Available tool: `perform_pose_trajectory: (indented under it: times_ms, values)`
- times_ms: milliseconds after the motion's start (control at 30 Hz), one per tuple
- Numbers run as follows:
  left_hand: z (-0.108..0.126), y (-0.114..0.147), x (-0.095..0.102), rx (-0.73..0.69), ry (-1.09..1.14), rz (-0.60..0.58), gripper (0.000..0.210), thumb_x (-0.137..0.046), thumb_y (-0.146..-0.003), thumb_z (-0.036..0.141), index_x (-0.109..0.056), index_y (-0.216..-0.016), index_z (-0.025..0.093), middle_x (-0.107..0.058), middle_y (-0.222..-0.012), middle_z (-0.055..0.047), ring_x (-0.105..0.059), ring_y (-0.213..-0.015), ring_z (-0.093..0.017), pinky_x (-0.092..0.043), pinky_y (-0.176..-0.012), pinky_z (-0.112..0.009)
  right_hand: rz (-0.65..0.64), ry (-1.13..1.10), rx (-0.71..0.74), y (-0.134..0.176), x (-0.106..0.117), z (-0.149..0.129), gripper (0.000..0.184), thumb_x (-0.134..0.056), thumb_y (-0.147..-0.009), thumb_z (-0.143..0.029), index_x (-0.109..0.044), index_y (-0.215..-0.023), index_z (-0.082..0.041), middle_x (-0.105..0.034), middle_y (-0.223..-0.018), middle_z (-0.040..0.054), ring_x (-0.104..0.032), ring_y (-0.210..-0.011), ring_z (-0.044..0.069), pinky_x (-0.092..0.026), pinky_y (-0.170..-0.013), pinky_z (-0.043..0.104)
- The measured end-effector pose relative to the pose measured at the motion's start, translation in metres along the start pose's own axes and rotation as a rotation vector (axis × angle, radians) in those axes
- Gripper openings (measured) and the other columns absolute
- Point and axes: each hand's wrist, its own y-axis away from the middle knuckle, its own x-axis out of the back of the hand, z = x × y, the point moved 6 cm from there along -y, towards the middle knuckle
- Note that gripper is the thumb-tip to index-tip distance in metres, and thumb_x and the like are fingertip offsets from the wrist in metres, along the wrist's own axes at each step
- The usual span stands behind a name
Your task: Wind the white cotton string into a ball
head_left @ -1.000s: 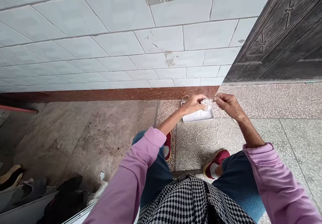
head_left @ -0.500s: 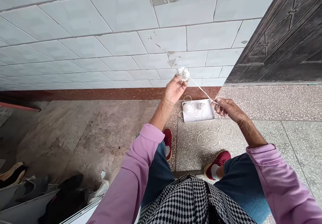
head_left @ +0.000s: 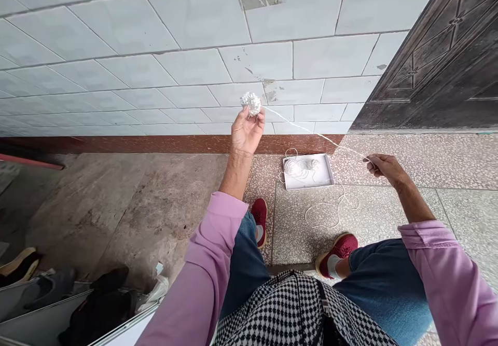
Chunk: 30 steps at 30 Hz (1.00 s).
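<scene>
Two hands are raised above the terrazzo floor (head_left: pixel 389 206). Left hand (head_left: pixel 246 130) is lifted in front of the tiled wall (head_left: pixel 155 71), fingertips closed around a small white thread ball (head_left: pixel 251 103). Right hand (head_left: pixel 383 167) sits lower, fingers pinched on the thread (head_left: pixel 311 130) stretched taut from the ball. Between the hands, a white tray (head_left: pixel 309 180) on the floor contains loose thread coils.
</scene>
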Motion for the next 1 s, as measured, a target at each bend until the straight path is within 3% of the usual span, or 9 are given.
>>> perform_pose_trajectory:
  times_ms: [100,200,400,533,633,700,800,900,1000]
  values:
    - [-0.01,0.002,0.0,0.051,-0.031,0.012,0.044,-0.088,-0.078,0.033,-0.074,-0.12,0.026,-0.071,-0.114,-0.009,-0.068,-0.115,-0.026,-0.06,-0.087,-0.034,0.073,0.137,0.04,-0.005,0.004,-0.001,0.021,-0.082,-0.08,-0.036,-0.078,-0.081,-0.015,-0.078,-0.084,0.0156,-0.069,-0.071,0.021,-0.053,-0.051,0.028]
    - [-0.035,0.015,-0.014,0.179,-0.141,-0.061,0.035,-0.087,-0.077,0.025,-0.076,-0.11,0.022,-0.072,-0.118,-0.009,-0.068,-0.111,-0.022,-0.059,-0.083,-0.03,0.136,0.184,0.207,-0.004,-0.009,-0.023,0.02,-0.076,-0.083,-0.033,-0.081,-0.089,-0.015,-0.081,-0.1,0.0168,-0.074,-0.085,0.024,-0.061,-0.062,0.032]
    - [-0.103,0.057,-0.063,0.39,-0.342,-0.336,0.048,-0.096,-0.065,0.027,-0.075,-0.108,0.02,-0.077,-0.112,-0.009,-0.072,-0.1,-0.021,-0.059,-0.083,-0.033,-0.115,-0.021,0.481,0.026,-0.097,-0.088,0.035,-0.069,-0.097,-0.049,-0.08,-0.111,-0.019,-0.08,-0.119,0.0144,-0.075,-0.111,0.026,-0.064,-0.094,0.045]
    - [-0.121,0.066,-0.076,0.388,-0.365,-0.373,0.049,-0.094,-0.067,0.034,-0.072,-0.108,0.019,-0.077,-0.107,-0.008,-0.07,-0.094,-0.019,-0.059,-0.084,-0.034,-0.328,-0.073,0.489,0.052,-0.15,-0.101,0.043,-0.069,-0.098,-0.061,-0.076,-0.109,-0.02,-0.076,-0.088,0.006,-0.071,-0.085,0.02,-0.061,-0.08,0.036]
    - [-0.117,0.059,-0.071,0.306,-0.454,-0.316,0.045,-0.091,-0.07,0.032,-0.07,-0.107,0.019,-0.077,-0.102,-0.006,-0.07,-0.089,-0.017,-0.058,-0.082,-0.032,-0.468,-0.109,0.422,0.072,-0.168,-0.094,0.054,-0.062,-0.101,-0.073,-0.071,-0.104,-0.021,-0.049,-0.056,-0.0068,-0.045,-0.05,0.012,-0.042,-0.052,0.027]
    - [-0.112,0.053,-0.067,0.209,-0.553,-0.297,0.039,-0.087,-0.071,0.026,-0.068,-0.104,0.018,-0.077,-0.099,-0.005,-0.069,-0.089,-0.017,-0.057,-0.081,-0.031,-0.519,-0.123,0.411,0.084,-0.167,-0.093,0.058,-0.061,-0.101,-0.079,-0.069,-0.099,-0.021,-0.035,-0.053,-0.0105,-0.029,-0.045,0.01,-0.025,-0.044,0.025]
    - [-0.111,0.053,-0.067,0.113,-0.692,-0.355,0.031,-0.082,-0.07,0.02,-0.067,-0.097,0.019,-0.075,-0.091,-0.002,-0.067,-0.084,-0.015,-0.053,-0.077,-0.03,-0.461,-0.142,0.446,0.089,-0.147,-0.102,0.057,-0.066,-0.1,-0.078,-0.069,-0.093,-0.021,-0.031,-0.055,-0.0096,-0.024,-0.047,0.009,-0.016,-0.045,0.026]
    - [-0.123,0.067,-0.076,0.222,-0.725,-0.551,0.033,-0.084,-0.066,0.021,-0.068,-0.095,0.019,-0.073,-0.087,0.0,-0.064,-0.076,-0.014,-0.049,-0.071,-0.029,-0.294,-0.192,0.474,0.076,-0.117,-0.11,0.054,-0.072,-0.097,-0.076,-0.068,-0.088,-0.022,-0.032,-0.056,-0.0087,-0.023,-0.049,0.01,-0.016,-0.047,0.028]
    - [-0.13,0.088,-0.088,0.423,-0.551,-0.72,0.043,-0.09,-0.067,0.027,-0.07,-0.103,0.019,-0.073,-0.091,-0.002,-0.067,-0.08,-0.015,-0.052,-0.075,-0.032,-0.18,-0.176,0.49,0.058,-0.103,-0.106,0.06,-0.075,-0.09,-0.081,-0.062,-0.078,-0.023,-0.034,-0.055,-0.0075,-0.025,-0.05,0.01,-0.018,-0.048,0.028]
